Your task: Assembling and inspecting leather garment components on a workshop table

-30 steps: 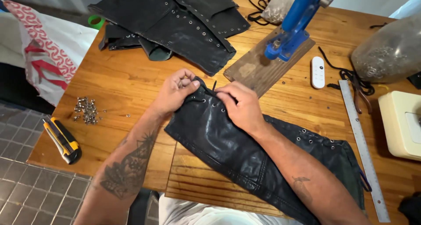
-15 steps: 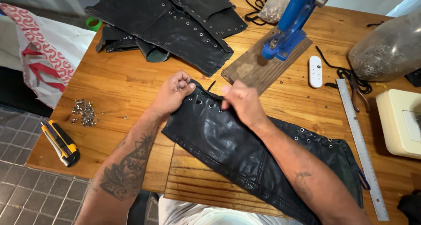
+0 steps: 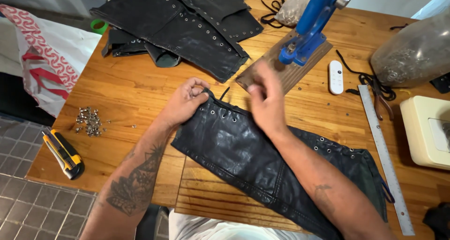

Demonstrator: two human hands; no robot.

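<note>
- A black leather piece (image 3: 262, 165) with a row of metal eyelets is laid slantwise across the near half of the wooden table (image 3: 136, 90), its upper end between the 2 hands.
- The upper corner of the piece is pinched by the left hand (image 3: 185, 102), whose fingers are closed on the edge just beside a thin black lace (image 3: 224, 94) that sticks up there.
- The right hand (image 3: 266, 99) is held slightly above the eyelet row, apart from the left; it is blurred, so whether anything is gripped in it cannot be told.
- The step in hand is judged to be lacing the eyelets near the top edge.
- For the next move, the lace end would have to be caught and passed through a nearby eyelet while the edge is kept flat and steady by the left hand.
- A blue hand press (image 3: 309, 29) on a wooden board, a pile of black leather pieces (image 3: 187, 29), loose metal eyelets (image 3: 89, 122), a yellow utility knife (image 3: 63, 153) and a steel ruler (image 3: 384, 155) are placed around the work.
</note>
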